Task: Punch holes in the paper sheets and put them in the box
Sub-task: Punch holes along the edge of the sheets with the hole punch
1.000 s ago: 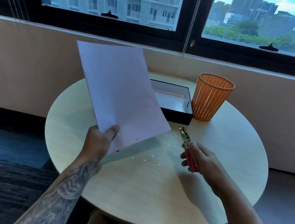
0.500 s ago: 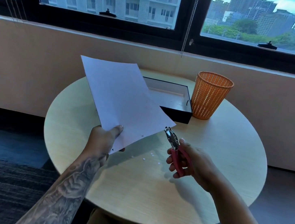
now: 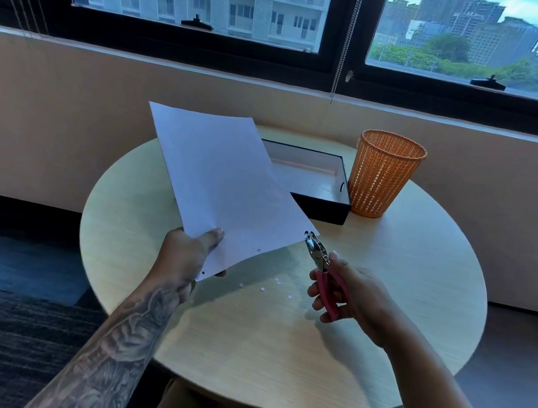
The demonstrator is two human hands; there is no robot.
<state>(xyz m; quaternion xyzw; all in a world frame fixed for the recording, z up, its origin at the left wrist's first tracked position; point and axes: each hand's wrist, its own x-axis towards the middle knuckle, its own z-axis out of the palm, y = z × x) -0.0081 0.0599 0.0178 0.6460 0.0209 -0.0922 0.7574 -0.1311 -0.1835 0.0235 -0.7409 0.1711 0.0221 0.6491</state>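
Observation:
My left hand (image 3: 189, 258) pinches the near corner of a white paper sheet (image 3: 226, 180) and holds it tilted above the round table. Two punched holes show along its near edge. My right hand (image 3: 348, 294) grips the pink handles of a metal hole punch (image 3: 317, 254). The punch's jaws sit at the sheet's right corner. Behind the sheet, an open black box (image 3: 322, 208) with a pale inside stands on the table, its left part hidden by the paper.
An orange mesh basket (image 3: 383, 176) stands right of the box. Several small paper dots (image 3: 262, 287) lie on the pale wooden table (image 3: 274, 353) between my hands. A wall and windows run behind the table; dark carpet lies on the left.
The sheet has tipped down flatter and lower. My right hand has moved the punch left and up to the sheet's right corner.

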